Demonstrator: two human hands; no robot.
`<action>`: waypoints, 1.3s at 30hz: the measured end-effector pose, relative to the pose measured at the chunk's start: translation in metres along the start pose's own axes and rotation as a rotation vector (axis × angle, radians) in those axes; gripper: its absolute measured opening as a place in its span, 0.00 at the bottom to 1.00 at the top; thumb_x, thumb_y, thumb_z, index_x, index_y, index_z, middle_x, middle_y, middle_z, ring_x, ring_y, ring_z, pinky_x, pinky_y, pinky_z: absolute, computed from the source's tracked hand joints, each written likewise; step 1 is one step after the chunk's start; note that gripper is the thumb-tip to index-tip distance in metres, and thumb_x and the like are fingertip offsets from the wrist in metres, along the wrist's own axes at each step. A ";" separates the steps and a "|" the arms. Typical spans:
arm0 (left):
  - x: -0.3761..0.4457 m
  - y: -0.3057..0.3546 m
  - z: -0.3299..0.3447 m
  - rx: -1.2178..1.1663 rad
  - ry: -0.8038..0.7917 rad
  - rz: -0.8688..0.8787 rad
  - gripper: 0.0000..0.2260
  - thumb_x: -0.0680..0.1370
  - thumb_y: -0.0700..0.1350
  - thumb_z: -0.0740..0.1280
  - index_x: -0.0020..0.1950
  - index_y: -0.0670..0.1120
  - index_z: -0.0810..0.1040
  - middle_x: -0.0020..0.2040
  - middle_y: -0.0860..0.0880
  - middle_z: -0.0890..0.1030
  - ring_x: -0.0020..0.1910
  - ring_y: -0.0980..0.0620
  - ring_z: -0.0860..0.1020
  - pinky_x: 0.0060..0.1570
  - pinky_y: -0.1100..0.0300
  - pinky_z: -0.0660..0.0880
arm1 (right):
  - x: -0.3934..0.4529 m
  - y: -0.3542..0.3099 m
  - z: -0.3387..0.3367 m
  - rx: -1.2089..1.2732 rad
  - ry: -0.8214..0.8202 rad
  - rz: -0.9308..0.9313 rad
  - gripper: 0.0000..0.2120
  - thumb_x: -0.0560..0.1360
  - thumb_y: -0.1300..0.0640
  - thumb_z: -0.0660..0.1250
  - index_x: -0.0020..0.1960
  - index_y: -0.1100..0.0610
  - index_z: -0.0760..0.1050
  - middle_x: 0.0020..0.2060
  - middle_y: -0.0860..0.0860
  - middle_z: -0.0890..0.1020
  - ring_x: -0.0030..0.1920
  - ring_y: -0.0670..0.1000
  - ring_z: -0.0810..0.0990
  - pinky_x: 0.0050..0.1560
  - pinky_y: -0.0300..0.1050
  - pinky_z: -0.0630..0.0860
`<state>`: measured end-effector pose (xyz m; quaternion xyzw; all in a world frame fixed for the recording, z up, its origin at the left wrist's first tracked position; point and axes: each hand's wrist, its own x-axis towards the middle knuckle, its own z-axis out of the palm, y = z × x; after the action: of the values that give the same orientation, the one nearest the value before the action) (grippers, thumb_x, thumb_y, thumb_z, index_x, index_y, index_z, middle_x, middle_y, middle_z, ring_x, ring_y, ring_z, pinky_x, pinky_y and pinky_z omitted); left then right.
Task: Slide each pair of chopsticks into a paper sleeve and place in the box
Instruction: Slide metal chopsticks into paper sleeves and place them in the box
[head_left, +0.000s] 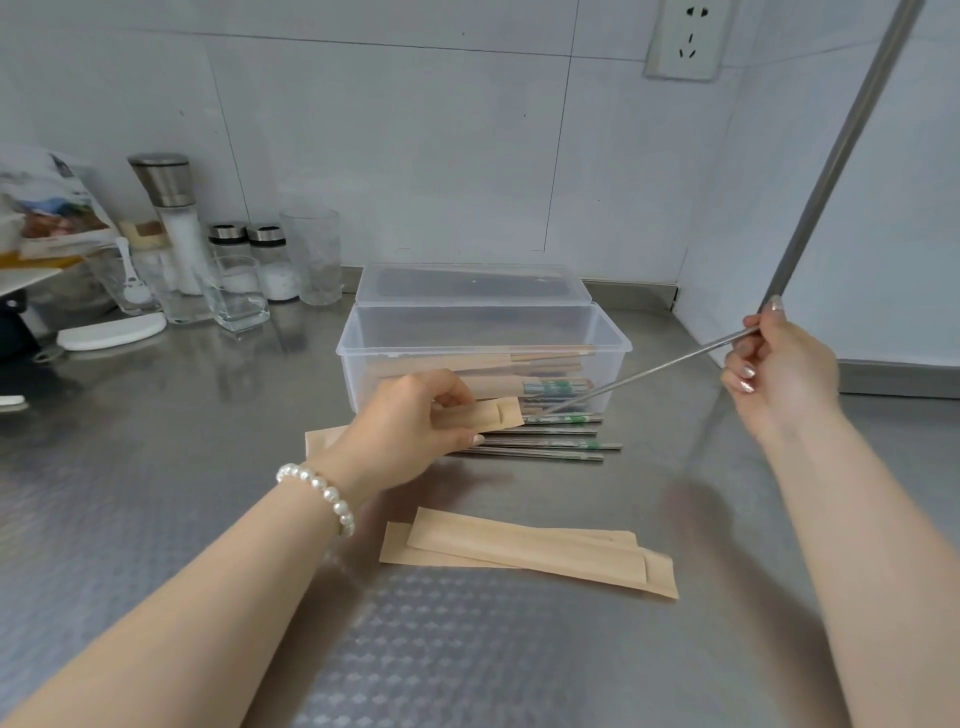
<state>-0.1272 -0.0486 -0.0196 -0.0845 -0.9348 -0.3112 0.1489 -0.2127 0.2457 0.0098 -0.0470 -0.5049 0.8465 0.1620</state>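
Note:
My left hand (410, 415) grips a brown paper sleeve (488, 415), its open end pointing right, just in front of the clear plastic box (363, 332). My right hand (779, 369) pinches the thick ends of metal chopsticks (649, 371); their tips slant down-left and stop just right of the sleeve's mouth. Several loose metal chopsticks with green markings (550, 444) lie on the steel counter in front of the box. Sleeved chopsticks (483, 371) rest inside the box. Spare brown sleeves (530, 556) lie nearer me.
The box lid (467, 283) stands open behind the box. Glass jars, a salt grinder (174, 218) and tumblers crowd the back left, beside a white lid (111, 332). A steel pole (841, 150) rises at the right. Tiled walls close the corner.

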 end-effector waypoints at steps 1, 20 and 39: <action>0.000 0.001 0.000 -0.003 0.001 0.006 0.11 0.67 0.45 0.75 0.47 0.50 0.77 0.38 0.60 0.74 0.35 0.63 0.70 0.36 0.76 0.65 | 0.000 0.001 0.000 -0.007 0.012 0.000 0.16 0.80 0.52 0.57 0.36 0.57 0.68 0.22 0.48 0.66 0.17 0.44 0.59 0.19 0.35 0.53; -0.004 0.008 -0.002 -0.068 0.022 0.068 0.10 0.68 0.45 0.74 0.45 0.51 0.77 0.38 0.62 0.74 0.36 0.65 0.72 0.38 0.77 0.65 | -0.015 0.018 0.015 -0.328 -0.298 0.229 0.09 0.76 0.58 0.63 0.38 0.60 0.75 0.20 0.49 0.72 0.19 0.45 0.65 0.19 0.32 0.56; -0.004 0.010 -0.002 -0.075 0.037 0.087 0.10 0.68 0.44 0.74 0.46 0.49 0.78 0.39 0.58 0.76 0.38 0.62 0.73 0.38 0.76 0.66 | -0.046 0.033 0.037 -0.686 -0.699 0.170 0.08 0.69 0.54 0.69 0.44 0.58 0.82 0.24 0.51 0.74 0.24 0.46 0.65 0.24 0.35 0.58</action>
<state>-0.1207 -0.0423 -0.0137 -0.1247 -0.9150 -0.3408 0.1765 -0.1858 0.1856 -0.0044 0.1482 -0.7727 0.6071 -0.1115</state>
